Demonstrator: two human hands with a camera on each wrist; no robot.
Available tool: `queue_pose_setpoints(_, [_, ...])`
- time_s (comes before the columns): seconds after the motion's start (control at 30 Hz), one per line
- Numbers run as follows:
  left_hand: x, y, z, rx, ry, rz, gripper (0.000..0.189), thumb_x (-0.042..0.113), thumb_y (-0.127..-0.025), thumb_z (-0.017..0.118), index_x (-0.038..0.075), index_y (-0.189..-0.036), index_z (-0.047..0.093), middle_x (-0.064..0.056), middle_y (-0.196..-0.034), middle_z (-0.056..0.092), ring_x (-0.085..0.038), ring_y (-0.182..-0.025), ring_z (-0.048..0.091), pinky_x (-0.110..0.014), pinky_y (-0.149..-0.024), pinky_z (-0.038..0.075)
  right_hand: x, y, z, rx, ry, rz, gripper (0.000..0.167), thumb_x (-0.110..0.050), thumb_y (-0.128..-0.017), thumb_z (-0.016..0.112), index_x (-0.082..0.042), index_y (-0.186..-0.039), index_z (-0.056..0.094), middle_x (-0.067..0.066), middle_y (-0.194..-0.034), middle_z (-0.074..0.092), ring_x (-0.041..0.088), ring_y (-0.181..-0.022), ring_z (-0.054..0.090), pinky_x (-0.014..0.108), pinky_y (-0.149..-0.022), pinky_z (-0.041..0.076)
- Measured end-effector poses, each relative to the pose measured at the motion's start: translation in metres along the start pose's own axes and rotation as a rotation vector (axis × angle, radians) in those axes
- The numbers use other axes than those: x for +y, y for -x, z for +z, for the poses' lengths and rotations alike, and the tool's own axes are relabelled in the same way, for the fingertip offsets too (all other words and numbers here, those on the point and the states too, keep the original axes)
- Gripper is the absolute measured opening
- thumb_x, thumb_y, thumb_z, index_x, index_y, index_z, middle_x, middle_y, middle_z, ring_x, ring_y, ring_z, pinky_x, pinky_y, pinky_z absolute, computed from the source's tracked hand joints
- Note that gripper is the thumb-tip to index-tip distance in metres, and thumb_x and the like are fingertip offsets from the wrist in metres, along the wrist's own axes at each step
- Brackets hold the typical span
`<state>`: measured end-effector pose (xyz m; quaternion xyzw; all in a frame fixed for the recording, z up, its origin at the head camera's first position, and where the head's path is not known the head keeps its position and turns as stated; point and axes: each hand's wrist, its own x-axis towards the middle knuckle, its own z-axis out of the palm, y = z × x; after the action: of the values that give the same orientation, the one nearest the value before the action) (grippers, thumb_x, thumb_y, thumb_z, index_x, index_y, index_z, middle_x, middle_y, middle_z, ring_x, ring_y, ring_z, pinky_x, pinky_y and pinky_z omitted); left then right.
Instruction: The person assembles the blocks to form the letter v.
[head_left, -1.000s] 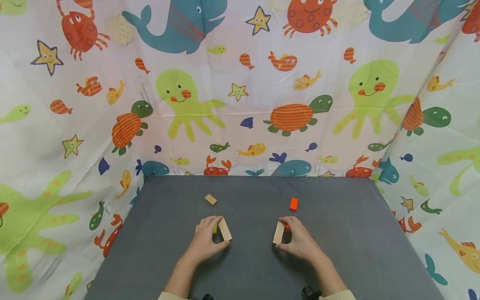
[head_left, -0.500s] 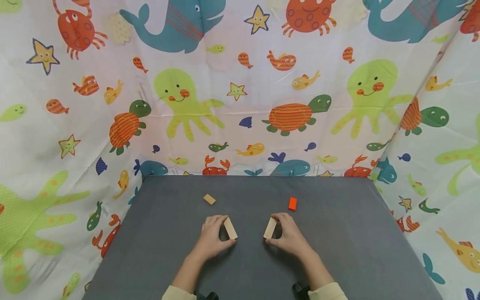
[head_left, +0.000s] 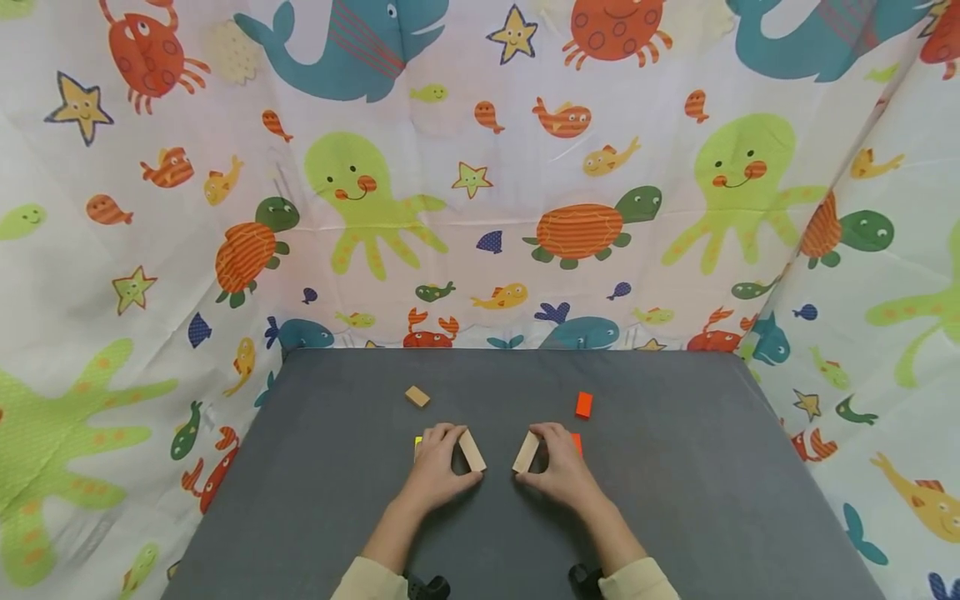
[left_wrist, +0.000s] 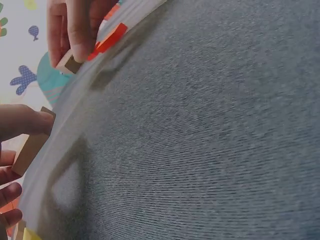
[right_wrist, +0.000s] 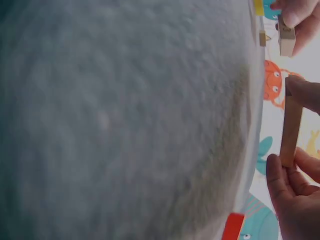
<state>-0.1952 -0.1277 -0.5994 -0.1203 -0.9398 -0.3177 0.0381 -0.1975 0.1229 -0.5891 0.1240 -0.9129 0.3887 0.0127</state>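
Sea creatures in bright colours cover the white curtain (head_left: 480, 242) hanging behind and beside the grey surface (head_left: 697, 483), which has a fine ribbed weave in the left wrist view. Both hands are over the middle of it, facing each other and well within its edges. The left hand (head_left: 435, 468) pinches a long wooden block (head_left: 472, 451) by its two ends, thumb on the near end and fingertips on the far one. The right hand (head_left: 564, 468) pinches a second wooden block (head_left: 527, 452) the same way. These blocks sit on the inner sides of the hands, apart from each other, their near ends closer together than their far ends. Both look to be held above the surface, and shadows fall on the cloth below. A yellow piece (head_left: 417, 444) is partly hidden just beyond the left hand, and a red piece (head_left: 577, 443) is partly hidden just beyond the right. Farther off, a small wooden piece (head_left: 417, 397) lies past the left hand and a red block (head_left: 584, 405) past the right, touching neither hand. Cream sleeves (head_left: 640, 581) cover the forearms, with black straps (head_left: 429, 587) at the wrists
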Motion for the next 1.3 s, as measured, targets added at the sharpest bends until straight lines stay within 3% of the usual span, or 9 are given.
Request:
queue_pose_setpoints(0.17, [0.004, -0.005, 0.002, -0.007, -0.027, -0.02, 0.078, 0.041, -0.076, 0.086, 0.008, -0.14, 0.057, -0.01, -0.132, 0.054, -0.031, -0.121, 0.046, -0.054, -0.1, 0.043, -0.003, -0.004, 0.01, -0.01, -0.013, 0.014, 0.082, -0.019, -0.069, 0.094, -0.002, -0.138, 0.055, 0.014, -0.135, 0.054, 0.028, -0.117, 0.053, 0.048, -0.098, 0.049])
queue_pose_setpoints(0.4, [0.007, -0.009, 0.012, -0.065, -0.051, -0.025, 0.079, 0.042, -0.077, 0.085, 0.009, -0.141, 0.055, -0.01, -0.133, 0.054, -0.03, -0.121, 0.045, -0.053, -0.099, 0.039, -0.004, -0.011, 0.023, -0.031, 0.018, 0.056, 0.083, -0.021, -0.068, 0.095, -0.002, -0.139, 0.055, 0.014, -0.134, 0.054, 0.027, -0.114, 0.053, 0.047, -0.096, 0.049])
queue_pose_setpoints(0.83, [0.011, -0.011, 0.021, -0.048, -0.094, -0.032, 0.077, 0.045, -0.077, 0.084, 0.01, -0.14, 0.057, -0.01, -0.134, 0.055, -0.031, -0.122, 0.046, -0.055, -0.098, 0.04, -0.001, -0.015, 0.028, -0.041, 0.011, 0.092, 0.084, -0.021, -0.067, 0.095, -0.002, -0.139, 0.055, 0.014, -0.134, 0.054, 0.025, -0.105, 0.054, 0.042, -0.087, 0.052])
queue_pose_setpoints(1.3, [0.006, -0.01, 0.027, -0.053, -0.101, -0.049, 0.077, 0.044, -0.076, 0.084, 0.01, -0.14, 0.057, -0.01, -0.134, 0.055, -0.032, -0.124, 0.045, -0.058, -0.099, 0.037, 0.002, -0.015, 0.031, -0.061, 0.029, 0.088, 0.084, -0.024, -0.068, 0.095, -0.002, -0.139, 0.055, 0.015, -0.135, 0.054, 0.031, -0.118, 0.052, 0.049, -0.097, 0.049])
